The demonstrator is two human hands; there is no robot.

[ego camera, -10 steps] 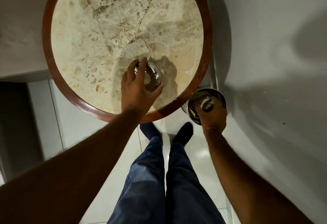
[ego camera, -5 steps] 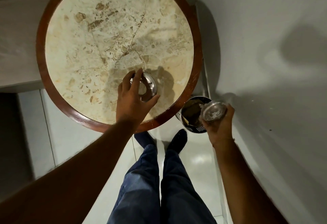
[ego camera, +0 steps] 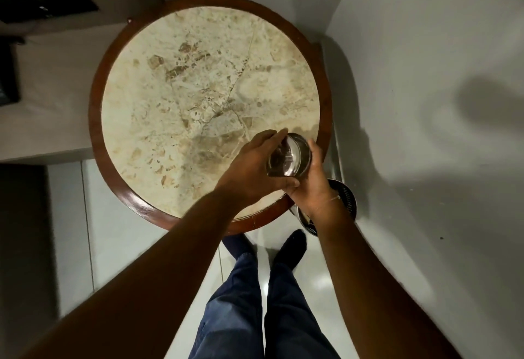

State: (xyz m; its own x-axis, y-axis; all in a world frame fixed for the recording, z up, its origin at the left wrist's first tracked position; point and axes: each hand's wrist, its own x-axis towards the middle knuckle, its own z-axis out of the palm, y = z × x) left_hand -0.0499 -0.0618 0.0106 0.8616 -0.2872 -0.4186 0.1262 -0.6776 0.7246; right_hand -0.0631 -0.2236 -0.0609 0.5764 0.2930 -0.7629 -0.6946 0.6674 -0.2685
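Both hands meet above the near right part of a round marble table. My left hand grips a clear drinking glass, fingers over the top and thumb underneath. My right hand holds a second glass from the right side, pressed against the first. The two glasses overlap, and I cannot tell whether one sits inside the other. Both are tilted and lifted off the tabletop.
The table has a dark red wooden rim and stands in a corner of grey walls. A perforated metal bin sits on the white tiled floor to the right of the table, partly behind my right wrist. My legs and dark shoes are below.
My right hand rose from the bin with its glass and moved left to the left hand. The left hand lifted its glass off the table and shifted right. The view tilted so more of the table shows.
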